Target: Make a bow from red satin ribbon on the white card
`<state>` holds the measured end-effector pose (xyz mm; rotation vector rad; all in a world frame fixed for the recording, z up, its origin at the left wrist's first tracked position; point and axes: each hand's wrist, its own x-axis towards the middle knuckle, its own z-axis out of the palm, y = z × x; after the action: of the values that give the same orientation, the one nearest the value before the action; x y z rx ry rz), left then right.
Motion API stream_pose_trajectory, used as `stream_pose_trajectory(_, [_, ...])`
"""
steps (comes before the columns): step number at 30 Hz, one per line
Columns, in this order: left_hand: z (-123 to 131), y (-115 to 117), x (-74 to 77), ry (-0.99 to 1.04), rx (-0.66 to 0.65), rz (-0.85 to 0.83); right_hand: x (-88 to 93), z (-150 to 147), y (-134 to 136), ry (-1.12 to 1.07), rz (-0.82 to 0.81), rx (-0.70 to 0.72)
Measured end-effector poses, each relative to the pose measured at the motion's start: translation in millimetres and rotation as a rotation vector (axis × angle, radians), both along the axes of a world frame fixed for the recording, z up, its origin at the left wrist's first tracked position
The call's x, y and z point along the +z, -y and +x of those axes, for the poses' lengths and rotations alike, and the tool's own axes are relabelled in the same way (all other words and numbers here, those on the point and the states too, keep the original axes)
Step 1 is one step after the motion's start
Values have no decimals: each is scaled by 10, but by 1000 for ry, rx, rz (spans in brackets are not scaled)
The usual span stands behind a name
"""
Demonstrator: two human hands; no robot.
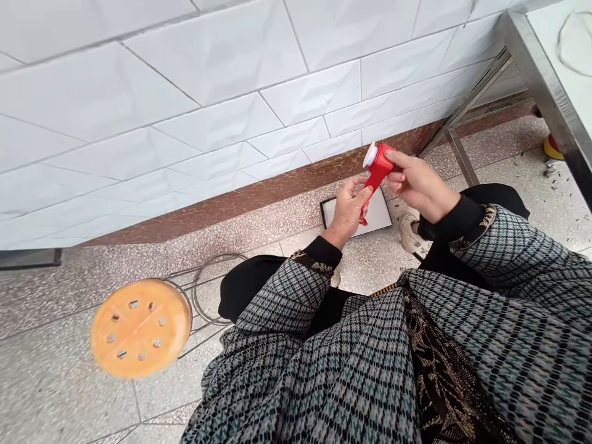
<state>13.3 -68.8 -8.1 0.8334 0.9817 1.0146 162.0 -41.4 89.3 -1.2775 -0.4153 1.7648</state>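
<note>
Both hands hold a red plastic tool [375,171] with a long narrow handle, a boxy head and a white round end. I cannot make out its exact kind. My left hand [348,208] is closed around the handle, its thumb lying along it. The fingers of my right hand [419,182] pinch the right side of the red head. The tool is tilted, with its head up and the white end turned toward the wall. Below it on the floor lies a flat white panel with a dark rim [378,216], partly hidden by my left hand and the tool.
A white tiled wall [231,80] runs along the front. An orange round stool [139,330] with metal legs stands at my left. To the right is a metal-framed table [546,74]. Dark scraps and a yellow-and-red item [552,148] lie under it.
</note>
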Motion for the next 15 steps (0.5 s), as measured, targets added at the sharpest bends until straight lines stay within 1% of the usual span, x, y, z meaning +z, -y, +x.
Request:
stream_pose_trajectory(2, [22, 20, 6, -17, -29, 39, 28, 67, -79, -40, -12, 27])
stream_pose_trajectory(4, [-3, -2, -8, -32, -56, 90, 45, 101, -109, -80, -58, 75])
stream_pose_trajectory(8, [-147, -114, -35, -32, -23, 142, 32, 100, -82, -135, -162, 164])
stream_pose_trajectory(12, [-295, -211, 4, -36, -120, 160, 10, 102, -61, -163, -242, 230])
stream_pose_trajectory(15, [-334, -249, 22, -30, -135, 205, 27, 113, -52, -174, -286, 262])
